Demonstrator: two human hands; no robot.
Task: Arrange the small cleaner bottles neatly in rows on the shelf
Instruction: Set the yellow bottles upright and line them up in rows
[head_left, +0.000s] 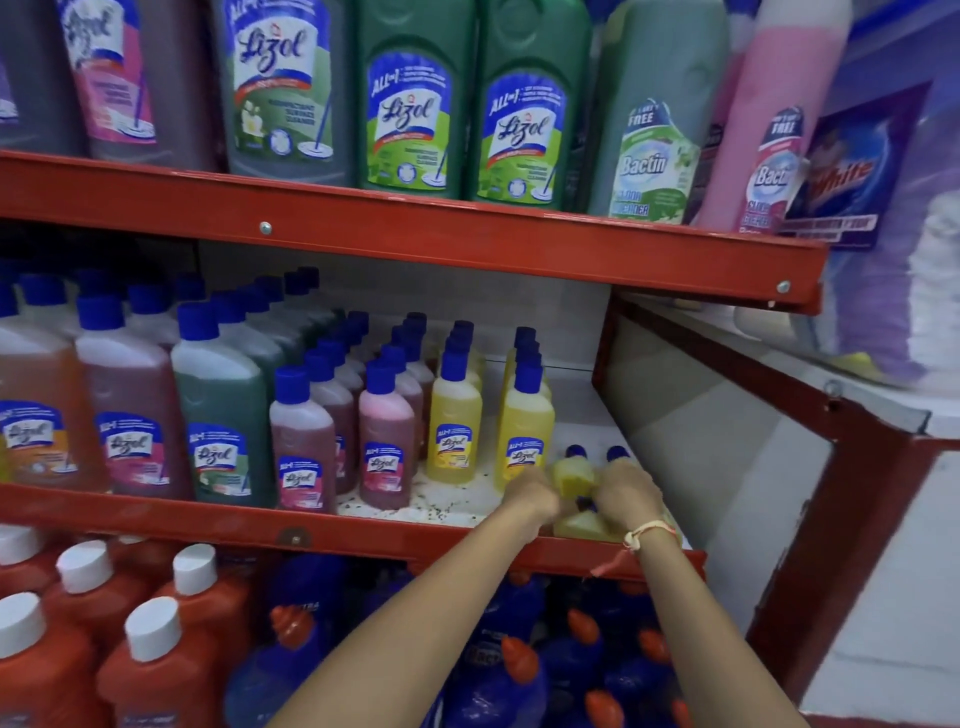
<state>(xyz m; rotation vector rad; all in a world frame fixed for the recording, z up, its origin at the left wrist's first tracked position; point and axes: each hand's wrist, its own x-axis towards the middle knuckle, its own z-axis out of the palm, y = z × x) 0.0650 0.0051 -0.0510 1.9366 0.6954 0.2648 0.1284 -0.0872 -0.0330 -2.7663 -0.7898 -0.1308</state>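
Middle shelf (363, 530), 4 o'clock corner: left hand (530, 493) and right hand (626, 493) each closed around small yellow Lizol bottles (571, 470), at 3 o'clock of upright yellow rows (522, 415).

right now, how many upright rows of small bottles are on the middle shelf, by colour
pink rows: 2
yellow rows: 2
total: 4 rows, not counting the loose yellow bottles at the right end
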